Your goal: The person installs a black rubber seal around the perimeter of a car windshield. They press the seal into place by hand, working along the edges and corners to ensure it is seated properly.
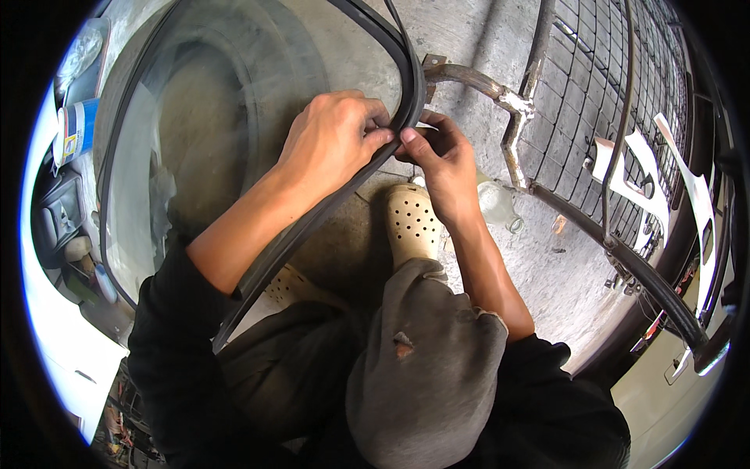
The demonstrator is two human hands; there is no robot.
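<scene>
A large curved glass pane (207, 109), see-through and dusty, leans in front of me with a black rubber seal (306, 223) around its edge. My left hand (332, 141) reaches across the glass and pinches the seal near its rounded corner, thumb and fingers pressed together. From the outer side, my right hand (444, 160) grips the same stretch of seal, its thumb on top and its other fingers curled partly out of sight. Both thumbs almost meet there. A thin dark strip rises from the corner past the picture's top edge.
To the right stands a welded metal pipe frame (512, 144) with wire mesh (586, 74). White cut-out panels (637, 184) lie beyond it. A clear glass bottle (497, 205) is near my beige clog (412, 223). A blue-and-white can (78, 131) sits at far left.
</scene>
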